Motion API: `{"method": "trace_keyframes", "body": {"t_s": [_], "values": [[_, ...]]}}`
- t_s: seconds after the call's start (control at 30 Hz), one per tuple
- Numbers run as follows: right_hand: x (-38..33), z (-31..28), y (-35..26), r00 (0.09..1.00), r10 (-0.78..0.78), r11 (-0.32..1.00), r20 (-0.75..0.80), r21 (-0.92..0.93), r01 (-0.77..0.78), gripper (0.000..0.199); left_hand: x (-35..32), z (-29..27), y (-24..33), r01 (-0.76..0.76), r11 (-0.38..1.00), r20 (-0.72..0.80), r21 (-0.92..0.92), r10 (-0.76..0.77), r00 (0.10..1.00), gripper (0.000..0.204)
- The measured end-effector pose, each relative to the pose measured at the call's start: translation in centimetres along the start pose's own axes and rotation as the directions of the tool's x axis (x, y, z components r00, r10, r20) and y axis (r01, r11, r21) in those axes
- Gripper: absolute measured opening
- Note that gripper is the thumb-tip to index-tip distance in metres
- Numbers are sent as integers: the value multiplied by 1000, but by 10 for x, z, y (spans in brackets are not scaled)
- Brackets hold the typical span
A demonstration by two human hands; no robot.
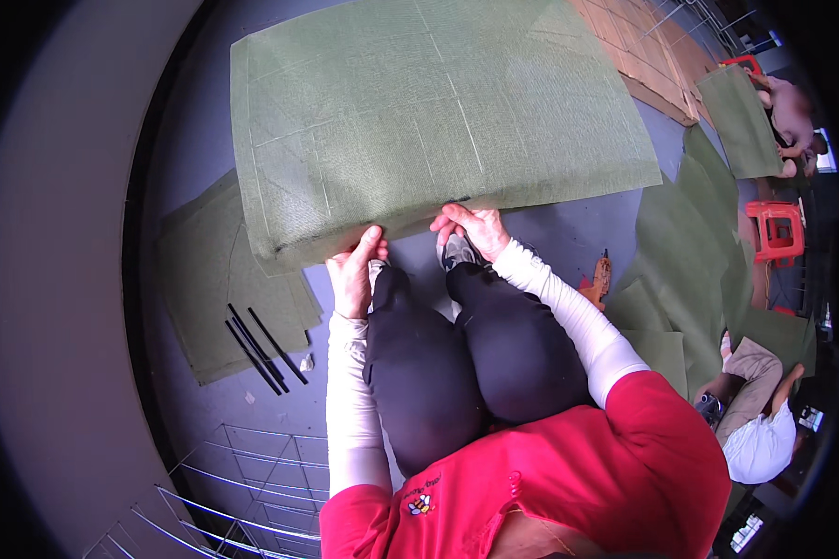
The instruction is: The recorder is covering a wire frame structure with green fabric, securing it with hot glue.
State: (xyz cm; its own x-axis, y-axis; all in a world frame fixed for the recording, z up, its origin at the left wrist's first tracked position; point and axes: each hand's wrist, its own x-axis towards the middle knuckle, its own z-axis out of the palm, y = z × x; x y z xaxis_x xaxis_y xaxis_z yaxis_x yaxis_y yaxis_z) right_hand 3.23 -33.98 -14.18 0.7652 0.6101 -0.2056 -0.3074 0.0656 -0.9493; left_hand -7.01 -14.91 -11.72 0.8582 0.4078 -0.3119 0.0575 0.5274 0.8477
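A large green fabric-like sheet [419, 102], marked with pale straight lines, spreads out in front of my knees. My left hand [352, 272] grips its near edge, thumb on top and the other fingers partly hidden. Farther right along the same edge, my right hand [477, 229] pinches the sheet between thumb and fingers. A small dark piece [456, 201] shows at the edge beside the right fingertips; its kind is too small to make out. The near edge is slightly lifted over my shoes [457, 252].
Several black sticks [259, 347] lie near another green sheet [191, 289] at left. An orange tool like a glue gun [598, 279] rests at right. Wire racks [252, 475], more green sheets [690, 261], a red stool [776, 233] and two people [763, 438] are around me.
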Motion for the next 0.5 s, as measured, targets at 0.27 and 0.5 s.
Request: {"method": "trace_keyframes", "body": {"t_s": [0.27,0.5], "values": [[0,9,3,997,-64,996,32,72,61,28,0,-3,-7,-98,994,-52,54,101,994,17],[8,26,5,995,5,997,101,70,-12,31,1,-4,-9,-94,992,-35,78,97,995,18]]}}
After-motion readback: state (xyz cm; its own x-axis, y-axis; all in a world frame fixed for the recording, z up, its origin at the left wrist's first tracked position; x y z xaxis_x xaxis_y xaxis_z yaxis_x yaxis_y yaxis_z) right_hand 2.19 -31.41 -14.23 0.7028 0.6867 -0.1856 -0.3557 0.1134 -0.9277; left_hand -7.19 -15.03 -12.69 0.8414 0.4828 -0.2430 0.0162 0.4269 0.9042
